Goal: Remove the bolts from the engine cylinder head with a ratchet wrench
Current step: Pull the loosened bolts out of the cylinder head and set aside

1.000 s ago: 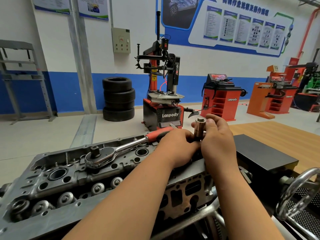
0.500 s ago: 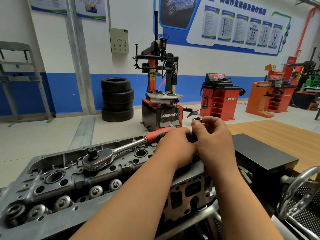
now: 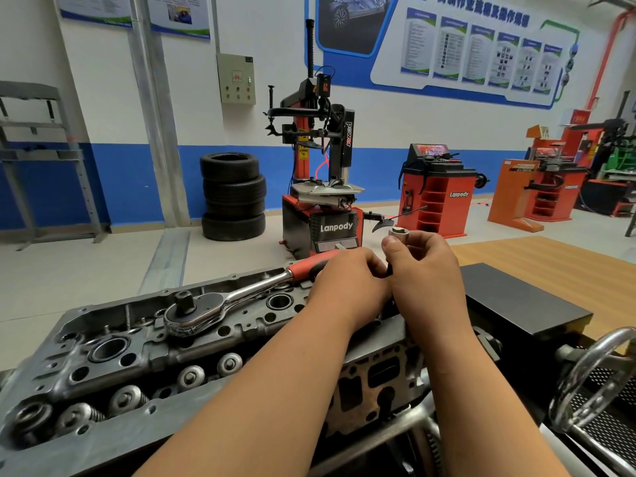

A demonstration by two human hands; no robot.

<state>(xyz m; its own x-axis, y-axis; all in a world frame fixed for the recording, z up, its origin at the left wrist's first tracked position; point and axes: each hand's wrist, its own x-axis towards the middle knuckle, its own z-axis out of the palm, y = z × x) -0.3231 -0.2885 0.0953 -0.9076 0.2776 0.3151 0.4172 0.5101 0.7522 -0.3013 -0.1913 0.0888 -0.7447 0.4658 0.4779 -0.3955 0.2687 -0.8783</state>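
Note:
The grey engine cylinder head (image 3: 103, 373) lies across the lower left on a stand. A chrome ratchet wrench (image 3: 192, 311) with a red and black handle rests on top of it, with no hand on it. At the head's far right end my right hand (image 3: 426, 270) grips a chrome socket (image 3: 398, 233) between thumb and fingers, open end up. My left hand (image 3: 347, 280) is curled right beside it, and its fingertips meet a dark piece just under the socket. Most of that piece is hidden between the hands.
A black block (image 3: 516, 304) sits right of the hands and a chrome handwheel (image 3: 592, 376) at the lower right. Valve springs line the head's near side. Across the floor stand a tyre changer (image 3: 320, 187), stacked tyres (image 3: 234, 197) and red wheel balancers.
The socket stood tall above my right hand's fingers a second ago; now only its top rim shows above the thumb. Both hands stay at the head's right end. The wrench has not moved.

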